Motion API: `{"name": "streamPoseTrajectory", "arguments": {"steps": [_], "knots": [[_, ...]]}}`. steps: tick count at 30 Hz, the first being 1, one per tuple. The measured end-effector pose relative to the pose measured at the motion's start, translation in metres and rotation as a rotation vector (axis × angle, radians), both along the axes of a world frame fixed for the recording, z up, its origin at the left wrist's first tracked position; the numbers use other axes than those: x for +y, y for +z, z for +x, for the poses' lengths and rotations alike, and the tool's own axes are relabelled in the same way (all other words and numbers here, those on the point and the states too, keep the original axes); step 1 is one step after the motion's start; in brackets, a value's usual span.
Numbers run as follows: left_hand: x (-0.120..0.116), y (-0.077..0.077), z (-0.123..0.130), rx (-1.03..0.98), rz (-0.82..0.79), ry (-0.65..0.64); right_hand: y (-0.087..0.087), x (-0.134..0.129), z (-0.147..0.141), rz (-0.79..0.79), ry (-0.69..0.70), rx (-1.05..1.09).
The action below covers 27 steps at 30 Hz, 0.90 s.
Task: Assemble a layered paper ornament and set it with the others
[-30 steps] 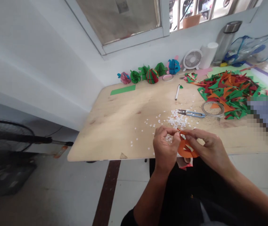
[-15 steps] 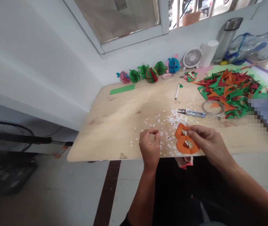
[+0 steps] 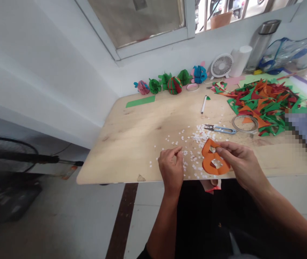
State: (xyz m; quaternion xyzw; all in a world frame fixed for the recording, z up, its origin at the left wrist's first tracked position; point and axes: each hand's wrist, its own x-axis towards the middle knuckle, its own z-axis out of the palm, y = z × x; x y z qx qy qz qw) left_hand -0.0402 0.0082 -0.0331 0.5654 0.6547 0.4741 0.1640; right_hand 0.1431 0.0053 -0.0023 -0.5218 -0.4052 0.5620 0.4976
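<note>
My right hand pinches an orange paper cutout by its right edge, between thumb and fingers. The cutout has rounded lobes and diamond-shaped holes, and it hangs over the front of the table. Left of it, my left hand is closed, thumb and forefinger tips pressed together; whatever they may hold is too small to make out. Tiny white paper squares lie scattered between and beyond the hands. Blue-handled thread snips rest just behind the cutout, beside a roll of clear tape.
A heap of green, red and orange paper scraps covers the right of the wooden table. Farther back are a white pen, a green paper strip, folded paper figures, a small fan and a bottle.
The orange cutout has tilted slightly in my right hand, and its lower hole looks wider. My left hand has barely moved, its thumb and forefinger still pinched.
</note>
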Motion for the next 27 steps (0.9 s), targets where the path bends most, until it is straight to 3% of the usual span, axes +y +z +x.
{"name": "streamPoseTrajectory", "arguments": {"steps": [4,10,16,20,27], "knots": [[-0.003,0.007,0.006,-0.26,-0.127,0.005,-0.002,0.001,0.0,0.039,-0.002,-0.061],[-0.006,0.012,0.03,-0.792,-0.296,-0.306,0.001,0.004,-0.004,0.029,0.021,-0.004],[-0.003,0.018,0.045,-1.098,-0.352,-0.373,0.003,0.003,-0.005,0.081,0.052,-0.005],[-0.001,0.018,0.044,-1.142,-0.383,-0.444,0.002,0.003,-0.002,0.095,0.059,-0.043],[-0.001,0.013,0.038,-1.143,-0.432,-0.38,0.001,0.004,-0.001,0.065,0.046,-0.055]]}}
